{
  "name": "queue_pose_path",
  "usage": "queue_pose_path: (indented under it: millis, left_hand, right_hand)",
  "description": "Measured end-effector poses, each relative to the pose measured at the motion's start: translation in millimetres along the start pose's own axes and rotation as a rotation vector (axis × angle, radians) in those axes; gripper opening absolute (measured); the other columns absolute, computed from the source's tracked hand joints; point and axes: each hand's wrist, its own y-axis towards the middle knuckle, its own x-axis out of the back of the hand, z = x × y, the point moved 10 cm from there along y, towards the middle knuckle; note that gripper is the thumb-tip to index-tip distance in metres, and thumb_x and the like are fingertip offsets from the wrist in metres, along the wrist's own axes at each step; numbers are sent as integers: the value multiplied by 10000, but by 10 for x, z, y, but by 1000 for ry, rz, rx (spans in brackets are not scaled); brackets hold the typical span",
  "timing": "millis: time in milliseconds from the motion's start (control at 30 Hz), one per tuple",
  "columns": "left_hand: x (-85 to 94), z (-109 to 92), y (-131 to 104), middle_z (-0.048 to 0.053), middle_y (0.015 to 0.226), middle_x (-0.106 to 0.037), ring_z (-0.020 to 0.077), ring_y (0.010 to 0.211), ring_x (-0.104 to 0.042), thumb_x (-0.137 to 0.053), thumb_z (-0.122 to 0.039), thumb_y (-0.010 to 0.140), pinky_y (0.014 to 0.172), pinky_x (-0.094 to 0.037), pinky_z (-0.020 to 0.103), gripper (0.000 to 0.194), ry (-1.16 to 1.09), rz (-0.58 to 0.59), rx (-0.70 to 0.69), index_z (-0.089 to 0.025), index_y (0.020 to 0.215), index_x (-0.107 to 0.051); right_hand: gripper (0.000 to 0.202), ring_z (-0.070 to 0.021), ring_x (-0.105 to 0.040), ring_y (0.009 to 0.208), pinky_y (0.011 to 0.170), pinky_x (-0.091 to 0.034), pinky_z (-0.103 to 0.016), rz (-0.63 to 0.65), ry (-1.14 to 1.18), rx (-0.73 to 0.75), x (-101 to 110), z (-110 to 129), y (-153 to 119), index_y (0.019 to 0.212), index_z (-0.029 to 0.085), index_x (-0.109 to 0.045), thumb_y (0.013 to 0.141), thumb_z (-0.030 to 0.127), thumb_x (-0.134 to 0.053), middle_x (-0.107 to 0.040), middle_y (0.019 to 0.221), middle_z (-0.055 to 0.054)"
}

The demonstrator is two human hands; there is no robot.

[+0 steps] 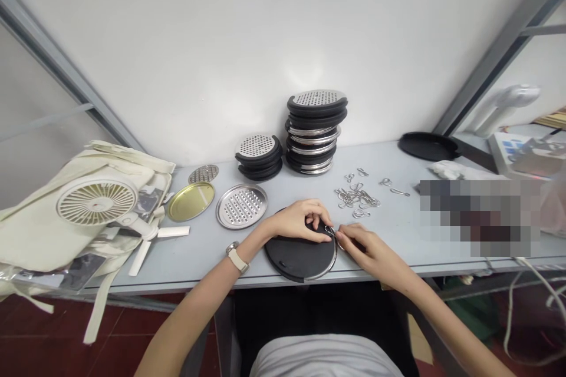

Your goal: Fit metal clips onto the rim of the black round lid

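A black round disc point(296, 256) with a shiny metal rim along its right side lies near the bench's front edge. My left hand point(303, 221) rests over it, thumb and fingertips closed about a small bent-wire clip point(329, 230) at the rim. From the other side my right hand point(365, 247) pinches at the same clip; its fingertips partly hide the wire. Beyond my hands lies a loose pile of similar wire clips point(356, 195). Left of the disc sits a round metal grater plate point(242, 206).
Tall stack of black-rimmed perforated discs point(313, 144) stands against the wall, a shorter stack point(259, 159) beside it. Further left are a gold-coloured lid point(191, 201), a small perforated disc point(204, 174) and a white fan point(97, 200) on a cloth bag. A black tray point(428, 146) lies back right.
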Motion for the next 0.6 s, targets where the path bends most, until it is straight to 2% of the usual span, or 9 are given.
queue_pose_path:
  millis: [400,600]
  left_hand:
    - [-33,44,-2,66,997,-569,71,692,-510,-722,-196,719,674,-430,228,217,-63,37,24,-132,922,-680]
    - [-29,41,0,66,992,-575,74,688,-513,-728,-214,718,654,-417,232,232,-88,26,-6,-140,933,-686]
  right_hand:
    - [377,-159,-480,644,675,-404,-290,15,46,-6,2,-17,-13,659,203,-443,978,386,-360,-467,634,9]
    - [344,-155,-474,655,669,-407,-291,24,43,-19,-2,-47,-23,694,201,-456,974,384,-374,-464,653,12]
